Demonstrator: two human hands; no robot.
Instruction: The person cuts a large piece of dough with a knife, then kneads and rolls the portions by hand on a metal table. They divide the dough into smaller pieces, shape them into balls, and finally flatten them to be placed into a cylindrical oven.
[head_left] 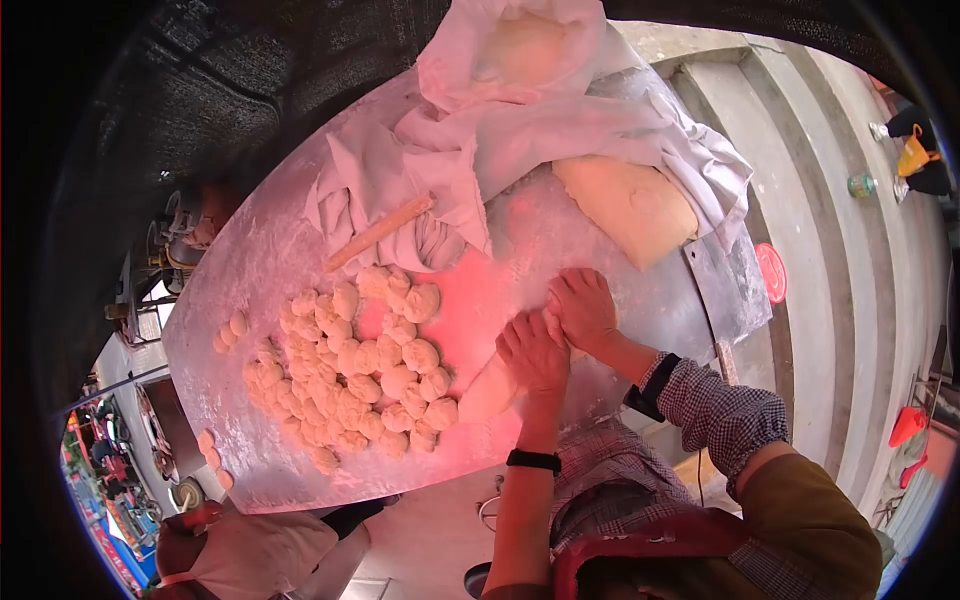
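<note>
My left hand is closed on a long roll of dough on the floury metal tabletop. Just beyond it, my right hand also has its fingers curled on the dough. The two hands are side by side and hide the dough's far part. To their left lies a heap of small dough pieces. A large slab of dough rests farther back, partly under a pale cloth.
A wooden rolling pin lies against the cloth. At the back stands a cloth-lined flour sack. A few loose dough pieces sit at the left. Another person is at the near left edge. Concrete steps run along the right.
</note>
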